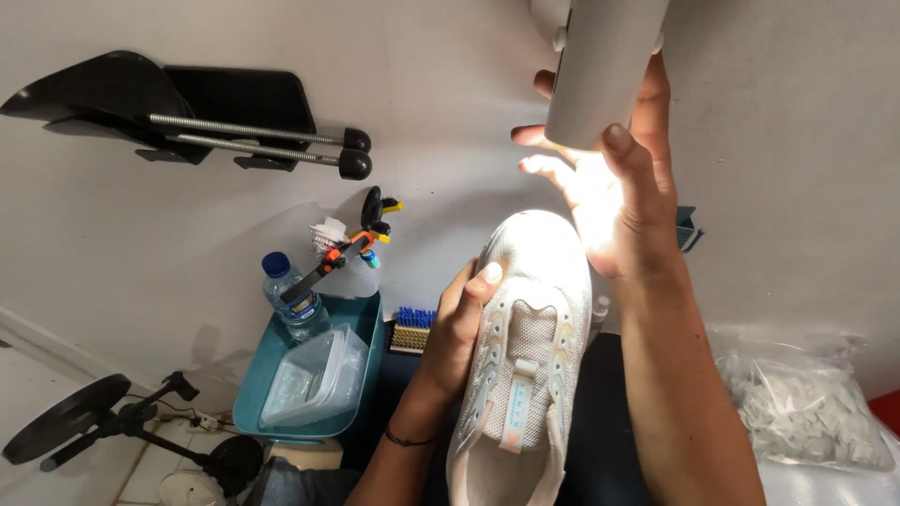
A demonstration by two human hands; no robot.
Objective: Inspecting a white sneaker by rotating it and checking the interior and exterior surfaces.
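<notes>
Sneaker (525, 365), white with a mesh tongue and pale lace loops, lies toe-away from the person in the head view, resting over a dark lap or surface near the bottom centre. The left hand (459, 328) is closed around the shoe's left side, thumb pressed on the upper near the toe box, steadying it. The right hand (619, 187) is wrapped around a pale grey cylindrical device (600, 66), fingers curled about its lower end, and a bright warm light falls from that end onto the toe of the shoe and the palm. Judging by how things lie, the shoe already looks clean and has no laces threaded, so the washing seems done and the work with the device over the toe is under way; the heel end and the lacing appear not yet dealt with. To the left stands a teal tub (370, 323) holding a clear plastic container (314, 379) and a water bottle (292, 300), with a blue-bristled brush (411, 328) just beside it. A clear bag of small pale pieces (806, 403) sits at the right, well apart from the hands.
</notes>
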